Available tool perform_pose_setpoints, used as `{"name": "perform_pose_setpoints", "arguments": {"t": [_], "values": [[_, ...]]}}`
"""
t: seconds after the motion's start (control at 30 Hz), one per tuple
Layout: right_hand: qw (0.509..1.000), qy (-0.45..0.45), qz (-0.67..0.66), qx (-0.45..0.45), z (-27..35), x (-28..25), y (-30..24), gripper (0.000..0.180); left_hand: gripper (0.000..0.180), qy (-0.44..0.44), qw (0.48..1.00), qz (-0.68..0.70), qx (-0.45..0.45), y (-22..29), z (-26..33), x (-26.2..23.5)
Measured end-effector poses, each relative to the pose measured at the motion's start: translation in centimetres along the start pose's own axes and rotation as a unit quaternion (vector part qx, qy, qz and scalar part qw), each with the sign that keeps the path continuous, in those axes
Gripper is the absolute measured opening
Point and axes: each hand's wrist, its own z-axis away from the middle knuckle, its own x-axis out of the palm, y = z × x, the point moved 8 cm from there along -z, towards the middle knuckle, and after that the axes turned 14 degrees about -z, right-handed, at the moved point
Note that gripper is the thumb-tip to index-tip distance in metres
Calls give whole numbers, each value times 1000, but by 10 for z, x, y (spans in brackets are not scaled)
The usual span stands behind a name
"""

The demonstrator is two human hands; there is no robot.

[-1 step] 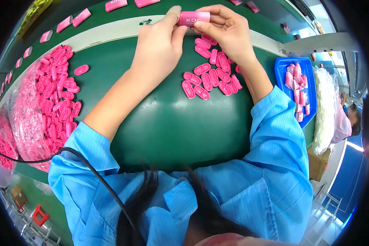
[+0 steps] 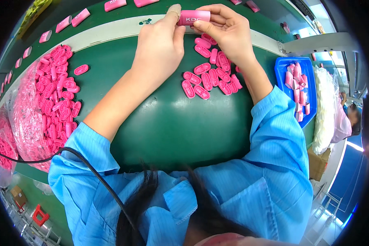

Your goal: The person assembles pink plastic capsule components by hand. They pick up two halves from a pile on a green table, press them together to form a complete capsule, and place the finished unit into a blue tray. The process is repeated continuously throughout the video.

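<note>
Between my two hands, beyond the pale rail, is a small pink casing with a flat oval shape and white lettering. This pink casing (image 2: 195,17) lies sideways. My left hand (image 2: 159,47) grips its left end, with a beige cover on one fingertip. At the other end, the thumb and fingers of my right hand (image 2: 232,36) pinch it. Below my hands, several bright pink oval end pieces (image 2: 207,80) lie loose on the green table, many with their hollow side up. A larger heap of the same pieces (image 2: 55,96) spreads by my left forearm, one piece (image 2: 81,69) lying apart.
A clear plastic bag (image 2: 26,117) borders the left heap. At right, a blue tray (image 2: 280,80) holds several pink casings, beside a white wrapped bundle (image 2: 324,110). More casings (image 2: 81,17) stand beyond the pale rail (image 2: 104,37). A black cable (image 2: 96,172) crosses my left sleeve.
</note>
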Motion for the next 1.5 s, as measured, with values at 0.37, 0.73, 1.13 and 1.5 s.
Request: {"name": "perform_pose_setpoints", "arguments": {"t": [0.37,0.73,1.13,1.5], "values": [[972,40,232,-17,-72,-32,21,26,25,22,993,-30,110,20,-3,-3],[791,61,609,10,-115,-110,31,21,32,-147,979,-132,46,20,-1,31],[995,92,12,18,-19,-83,48,23,29,-228,964,-135,15,18,-11,39],[977,-1,-166,133,-14,-35,27,24,34,-177,870,389,-245,-43,-26,51]]}}
